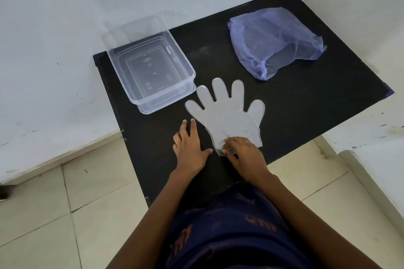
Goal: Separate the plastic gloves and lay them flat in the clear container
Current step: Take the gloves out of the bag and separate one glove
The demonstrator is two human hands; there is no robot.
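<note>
Here the plastic gloves (227, 116) lie flat on the black worktop (306, 98), fingers spread and pointing away from the person, looking like one sheet; how many are stacked cannot be told. The right hand (242, 153) sits at the cuff end of the gloves, its fingertips (227, 145) bent and pinching at the cuff edge. The left hand (191, 146) rests open and palm down on the worktop just left of the gloves, its thumb reaching toward the cuff. The clear container (185, 65) stands beyond the gloves to their left, close to the fingertips of the gloves. A crumpled blue bag (273, 41) lies beyond the gloves to their right, well apart.
</note>
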